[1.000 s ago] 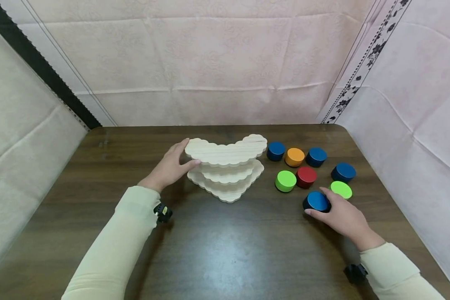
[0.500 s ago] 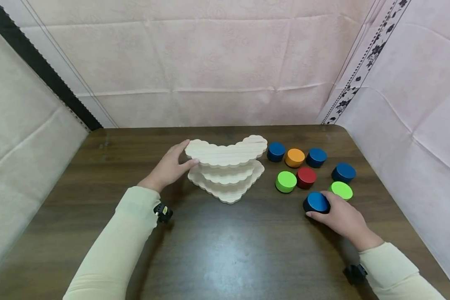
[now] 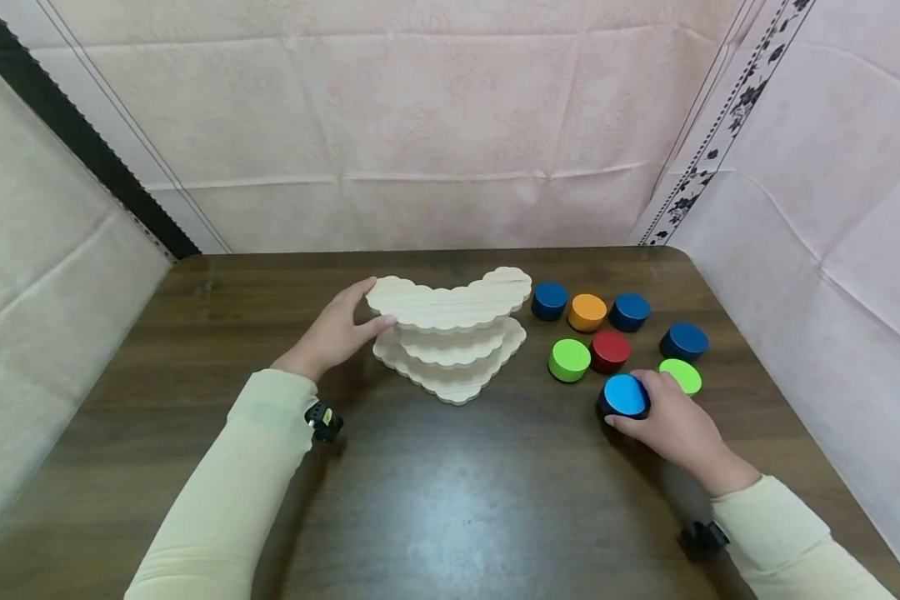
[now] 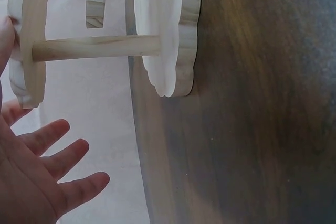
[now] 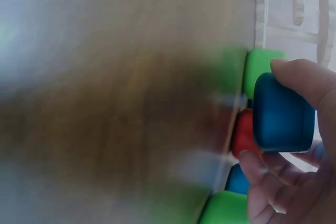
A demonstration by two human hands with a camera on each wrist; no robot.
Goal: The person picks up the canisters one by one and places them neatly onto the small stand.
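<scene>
A pale wooden tiered stand (image 3: 450, 307) with scalloped boards stands toward the back of the table. My left hand (image 3: 333, 333) pinches the left end of its top board between thumb and index finger; the other fingers (image 4: 79, 188) are spread below that board. Dowels (image 4: 100, 47) join the tiers in the left wrist view. At the right, my right hand (image 3: 678, 425) grips a blue round block (image 3: 625, 396) between thumb and fingers. In the right wrist view this blue block (image 5: 283, 114) is held up off the tabletop, overlapping a red block (image 5: 242, 134) behind it.
Near the right hand stand green blocks (image 3: 569, 360) (image 3: 680, 377), a red block (image 3: 610, 352), an orange block (image 3: 587, 312) and several blue blocks (image 3: 630, 312). Pale cloth walls (image 3: 450, 125) enclose the back and sides of the brown table (image 3: 435, 492).
My right hand has raised the blue block and shifted it slightly left and toward the back. The left hand and the stand have stayed in place.
</scene>
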